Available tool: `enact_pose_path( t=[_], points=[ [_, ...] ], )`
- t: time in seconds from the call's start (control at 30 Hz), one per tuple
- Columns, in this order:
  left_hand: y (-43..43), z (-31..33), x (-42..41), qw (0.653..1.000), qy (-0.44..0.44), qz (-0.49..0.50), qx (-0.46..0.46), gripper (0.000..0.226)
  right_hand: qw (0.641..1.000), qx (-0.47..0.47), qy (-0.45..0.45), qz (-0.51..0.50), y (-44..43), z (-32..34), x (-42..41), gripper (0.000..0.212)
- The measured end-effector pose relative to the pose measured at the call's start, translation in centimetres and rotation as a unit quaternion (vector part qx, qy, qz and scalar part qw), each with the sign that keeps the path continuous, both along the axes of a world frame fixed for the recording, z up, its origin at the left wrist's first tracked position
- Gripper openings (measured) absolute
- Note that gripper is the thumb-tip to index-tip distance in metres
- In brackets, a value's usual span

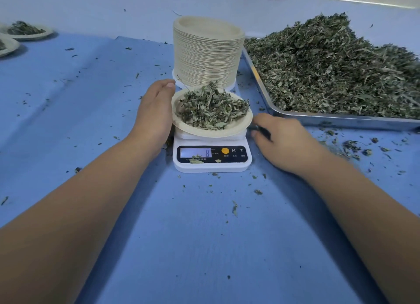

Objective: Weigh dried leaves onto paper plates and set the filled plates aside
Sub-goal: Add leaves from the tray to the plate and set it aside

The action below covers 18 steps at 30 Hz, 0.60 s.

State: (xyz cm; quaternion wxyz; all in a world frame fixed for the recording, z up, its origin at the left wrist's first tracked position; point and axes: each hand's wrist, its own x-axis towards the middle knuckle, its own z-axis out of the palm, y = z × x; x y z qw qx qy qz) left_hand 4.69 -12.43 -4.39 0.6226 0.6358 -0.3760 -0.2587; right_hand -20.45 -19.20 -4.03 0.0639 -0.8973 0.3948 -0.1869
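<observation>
A paper plate point(238, 125) heaped with dried leaves point(212, 107) sits on a small white digital scale point(212, 165) whose display reads 8. My left hand point(155, 113) is against the plate's left rim, thumb up by the edge, and its fingers are hidden under the plate. My right hand point(286, 140) rests low on the blue table just right of the scale. Its fingers are loosely bent toward the plate's right rim and hold nothing that I can make out.
A tall stack of empty paper plates point(206, 54) stands right behind the scale. A metal tray point(341, 119) piled with dried leaves point(336, 67) fills the right side. Two filled plates point(27, 32) sit at the far left. Leaf crumbs point(354, 147) litter the blue cloth.
</observation>
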Motion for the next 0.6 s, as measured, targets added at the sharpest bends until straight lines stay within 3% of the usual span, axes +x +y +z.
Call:
enact_pose_path(
  t=[0.1, 0.27, 0.47, 0.6],
  points=[
    [0.0, 0.0, 0.0, 1.000, 0.011, 0.001, 0.000, 0.022, 0.999, 0.042, 0.032, 0.008, -0.5, -0.5, 1.2, 0.032],
    [0.0, 0.0, 0.1, 1.000, 0.011, -0.001, -0.006, 0.024, 0.999, -0.028, 0.015, -0.015, -0.3, -0.2, 0.3, 0.025],
    [0.1, 0.1, 0.0, 1.000, 0.016, -0.004, -0.002, 0.024, 0.998, -0.045, 0.019, -0.040, 0.1, 0.4, -1.7, 0.015],
    [-0.1, 0.0, 0.1, 1.000, 0.014, -0.001, 0.000, 0.024, 0.997, -0.056, 0.028, -0.053, 0.8, 0.7, -2.6, 0.020]
  ],
)
